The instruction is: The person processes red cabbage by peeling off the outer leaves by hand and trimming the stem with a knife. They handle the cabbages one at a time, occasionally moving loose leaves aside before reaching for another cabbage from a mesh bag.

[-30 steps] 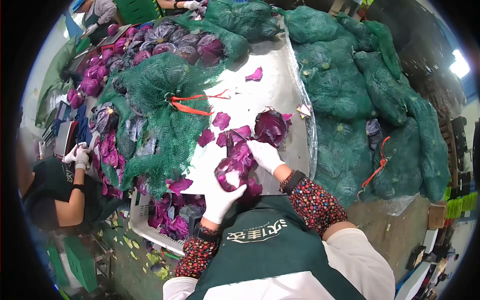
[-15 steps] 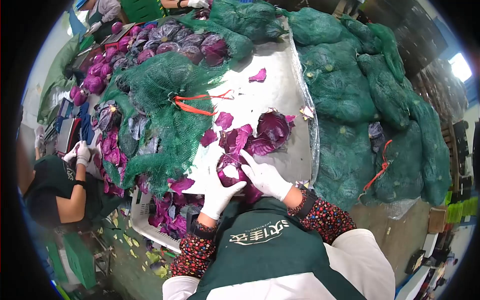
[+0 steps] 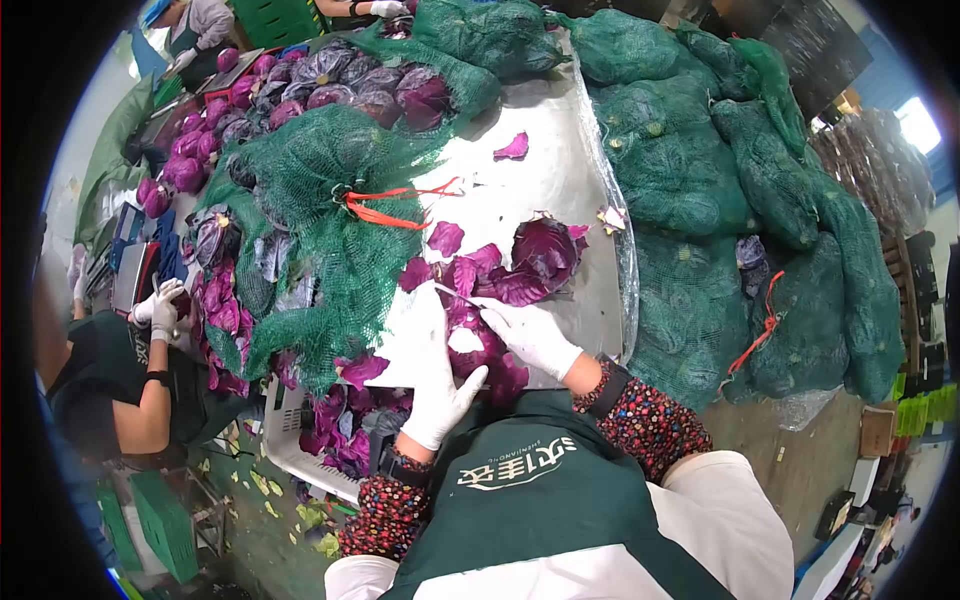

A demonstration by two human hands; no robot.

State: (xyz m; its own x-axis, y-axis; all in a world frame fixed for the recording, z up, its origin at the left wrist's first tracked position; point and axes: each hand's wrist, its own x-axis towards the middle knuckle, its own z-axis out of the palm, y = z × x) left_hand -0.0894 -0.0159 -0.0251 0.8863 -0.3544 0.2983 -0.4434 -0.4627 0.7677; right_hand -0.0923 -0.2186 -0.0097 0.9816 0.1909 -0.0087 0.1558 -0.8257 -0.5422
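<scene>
A red cabbage [image 3: 474, 352] with a pale cut stem sits at the near edge of the table, between my gloved hands. My left hand [image 3: 436, 385] cups its left side, thumb apart at the near side. Over its upper right side, my right hand [image 3: 530, 338] is closed on what looks like a thin knife [image 3: 455, 294]; its handle is hidden. Just beyond lie loose purple leaves [image 3: 470, 268] and a large hollow cup of outer leaves [image 3: 545, 255].
Green mesh sacks of cabbages [image 3: 680, 180] line the right; another sack with red ties [image 3: 330, 190] lies left. Below the table's left edge, a white crate [image 3: 285, 430] holds leaves. A co-worker's gloved hands [image 3: 160, 305] are at far left. Peeled cabbages [image 3: 185, 172] lie beyond.
A leaf raised by my right hand now lies lower among the loose leaves. My left fingers stretch further forward, and the thin blade now shows above the cabbage.
</scene>
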